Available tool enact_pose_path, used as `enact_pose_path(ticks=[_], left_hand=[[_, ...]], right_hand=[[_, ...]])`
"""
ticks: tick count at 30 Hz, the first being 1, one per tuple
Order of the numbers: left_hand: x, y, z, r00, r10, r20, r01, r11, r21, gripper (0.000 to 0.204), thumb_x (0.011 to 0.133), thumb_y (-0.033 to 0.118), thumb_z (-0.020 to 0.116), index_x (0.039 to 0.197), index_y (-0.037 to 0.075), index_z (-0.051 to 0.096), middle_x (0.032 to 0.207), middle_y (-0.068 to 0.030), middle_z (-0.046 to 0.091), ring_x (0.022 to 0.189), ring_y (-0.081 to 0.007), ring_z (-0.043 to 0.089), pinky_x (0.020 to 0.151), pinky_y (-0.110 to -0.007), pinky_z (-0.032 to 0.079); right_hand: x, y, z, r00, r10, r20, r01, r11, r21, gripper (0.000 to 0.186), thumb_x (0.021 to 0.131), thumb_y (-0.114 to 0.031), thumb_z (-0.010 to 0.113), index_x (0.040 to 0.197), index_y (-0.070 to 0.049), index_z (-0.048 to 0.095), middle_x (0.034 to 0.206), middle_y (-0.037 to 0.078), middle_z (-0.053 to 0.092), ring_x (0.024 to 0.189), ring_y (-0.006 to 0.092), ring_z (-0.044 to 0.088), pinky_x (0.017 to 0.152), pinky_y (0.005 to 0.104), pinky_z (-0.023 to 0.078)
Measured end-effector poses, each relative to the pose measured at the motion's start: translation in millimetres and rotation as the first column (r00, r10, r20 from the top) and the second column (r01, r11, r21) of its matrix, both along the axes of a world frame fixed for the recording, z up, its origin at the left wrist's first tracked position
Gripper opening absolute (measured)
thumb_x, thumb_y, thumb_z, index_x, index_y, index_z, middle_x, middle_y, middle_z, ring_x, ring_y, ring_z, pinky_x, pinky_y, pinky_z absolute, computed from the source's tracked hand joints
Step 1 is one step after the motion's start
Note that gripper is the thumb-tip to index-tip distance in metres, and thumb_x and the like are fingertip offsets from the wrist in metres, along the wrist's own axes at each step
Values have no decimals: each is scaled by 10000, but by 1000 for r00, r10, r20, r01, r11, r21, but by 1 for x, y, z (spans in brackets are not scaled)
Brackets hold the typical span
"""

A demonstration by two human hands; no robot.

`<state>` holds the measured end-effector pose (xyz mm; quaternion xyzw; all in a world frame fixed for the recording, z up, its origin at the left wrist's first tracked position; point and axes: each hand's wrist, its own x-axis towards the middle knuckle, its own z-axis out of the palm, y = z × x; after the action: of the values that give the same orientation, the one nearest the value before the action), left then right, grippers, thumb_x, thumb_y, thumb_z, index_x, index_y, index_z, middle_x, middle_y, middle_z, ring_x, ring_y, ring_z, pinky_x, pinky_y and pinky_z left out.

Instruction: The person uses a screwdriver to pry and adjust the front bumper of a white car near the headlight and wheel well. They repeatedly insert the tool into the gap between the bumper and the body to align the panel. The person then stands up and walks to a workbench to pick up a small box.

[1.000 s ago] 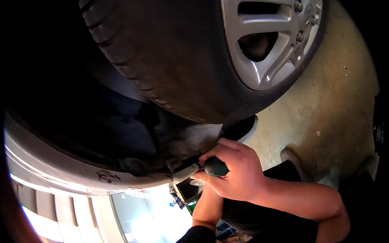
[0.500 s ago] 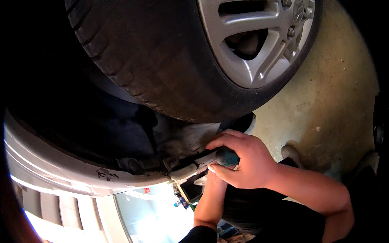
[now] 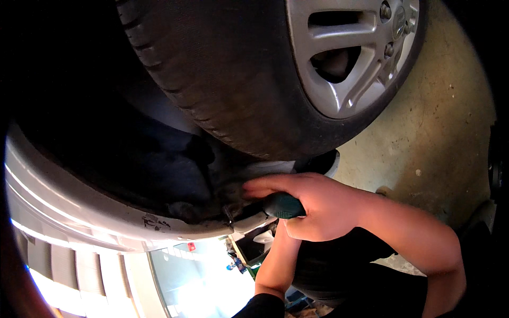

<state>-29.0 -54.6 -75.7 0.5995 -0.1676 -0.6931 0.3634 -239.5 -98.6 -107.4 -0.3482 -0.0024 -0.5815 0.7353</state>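
Observation:
A rounded, dark green textured handle (image 3: 286, 205) sits in the grip of my right hand (image 3: 326, 206), between thumb and palm. The rest of that tool is hidden, so its kind does not show. My right fingers reach left past the handle, over the seam at the edge of the light-coloured wheel arch (image 3: 196, 231). Behind and below it my left forearm (image 3: 278, 265) rises from the lower edge; my left hand (image 3: 289, 229) is mostly covered by my right hand, its fingers out of sight. Just above both hands is the black tyre (image 3: 228, 90).
The tyre carries a silver spoked wheel rim (image 3: 339, 98). Dark wheel-well lining (image 3: 175, 169) lies left of my hands. Concrete floor (image 3: 419, 132) spreads to the right. Beyond the arch are a bright area (image 3: 201, 281) and small items, including a blue bottle (image 3: 238, 265).
My right hand and the green handle have shifted left along the arch edge, fingers reaching farther out. The wheel appears slightly farther right in view.

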Motion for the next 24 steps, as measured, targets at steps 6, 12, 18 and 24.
enact_pose_path(ticks=[6, 12, 18, 24], left_hand=[[1, -2, -1, 1000, -9, -11, 9, 1000, -11, 551, 1006, 476, 462, 1400, 92, 458, 1405, -113, 501, 1308, -268, 495, 1119, -424, 427], [3, -6, -5, 999, -17, -31, 17, 1000, -25, 555, 1004, 482, 464, 1400, 93, 457, 1407, -112, 499, 1310, -267, 494, 1118, -424, 427], [7, -5, -6, 999, -15, -40, 13, 999, -42, 560, 1003, 489, 466, 1400, 94, 455, 1408, -110, 496, 1311, -266, 492, 1118, -425, 428], [12, 3, -3, 999, -9, -40, 6, 998, -60, 564, 1001, 495, 467, 1400, 96, 454, 1410, -109, 493, 1313, -266, 491, 1118, -425, 429]], right_hand=[[-6, -7, 5, 991, 114, 76, -114, 993, -14, 692, 726, -33, 571, 1412, 0, 489, 1362, 169, 599, 1280, 276, 568, 1127, 382, 392], [-1, -8, 8, 993, 97, 69, -98, 995, 13, 611, 758, -48, 606, 1363, -13, 536, 1311, 170, 626, 1256, 292, 580, 1100, 372, 410], [1, -7, 9, 996, 80, 26, -81, 996, 23, 631, 740, -19, 657, 1361, -24, 546, 1316, 138, 629, 1233, 247, 605, 1117, 382, 416], [9, 11, 22, 970, -187, -157, 205, 973, 109, 581, 721, -176, 846, 1238, -27, 625, 1119, 130, 706, 1053, 267, 690, 965, 359, 518]])
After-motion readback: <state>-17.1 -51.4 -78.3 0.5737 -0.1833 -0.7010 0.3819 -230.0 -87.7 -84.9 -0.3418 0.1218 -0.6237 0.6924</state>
